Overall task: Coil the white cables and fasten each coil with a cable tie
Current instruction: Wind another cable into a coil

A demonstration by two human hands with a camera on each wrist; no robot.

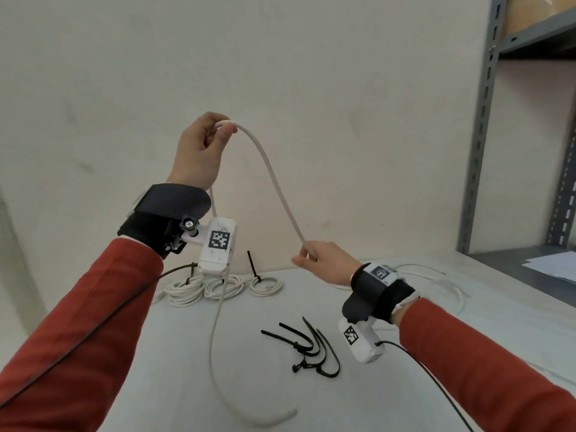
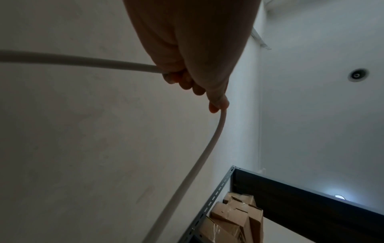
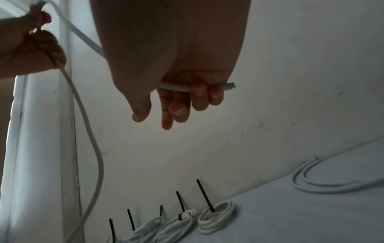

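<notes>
A white cable (image 1: 274,179) arcs through the air between both hands. My left hand (image 1: 202,148) is raised high and pinches the cable (image 2: 83,60) between thumb and fingers. From there it hangs down past my wrist and trails onto the white table (image 1: 156,369). Lower and to the right, my right hand (image 1: 314,257) grips the cable's cut end (image 3: 228,86), which sticks out past the curled fingers (image 3: 199,97). Several loose black cable ties (image 1: 308,350) lie on the table in front. Finished coils (image 1: 265,286) with black ties stand in a row by the wall.
More loose white cable (image 1: 445,288) lies at the right of the table, behind my right wrist. A grey metal shelf rack (image 1: 486,126) with cardboard boxes (image 2: 234,218) stands at the right. Papers (image 1: 554,266) rest on its lower shelf.
</notes>
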